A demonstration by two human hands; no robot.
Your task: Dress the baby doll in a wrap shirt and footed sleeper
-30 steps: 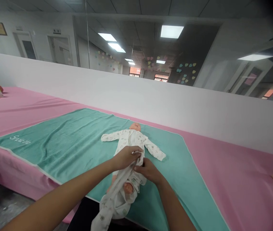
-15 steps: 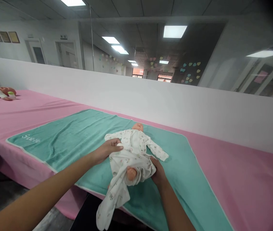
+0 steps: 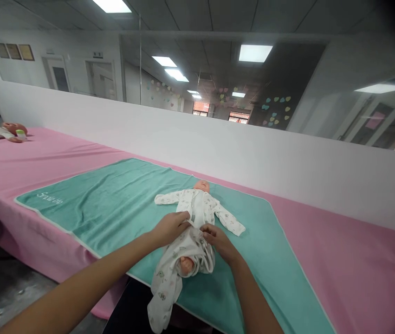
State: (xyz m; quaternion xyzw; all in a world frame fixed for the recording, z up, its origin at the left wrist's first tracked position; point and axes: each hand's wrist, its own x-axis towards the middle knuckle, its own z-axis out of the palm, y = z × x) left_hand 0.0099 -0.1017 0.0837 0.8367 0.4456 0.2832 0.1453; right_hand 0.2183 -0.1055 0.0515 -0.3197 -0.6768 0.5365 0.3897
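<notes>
Two hands pinch — left hand (image 3: 170, 229) and right hand (image 3: 220, 241) clamp the patterned trousers' (image 3: 193, 242) top edge, cloth between.

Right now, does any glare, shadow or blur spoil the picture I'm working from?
Head view: light panels washed out to white; upper right corner black; left hand, right hand and patterned clothing evenly lit, without harsh shadows; lettering on the green blanket soft, hard to read.

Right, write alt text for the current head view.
A person's left-hand grip and right-hand grip hold white patterned trousers near the waist of a baby doll lying face up on a teal blanket. One bare foot shows.
</notes>
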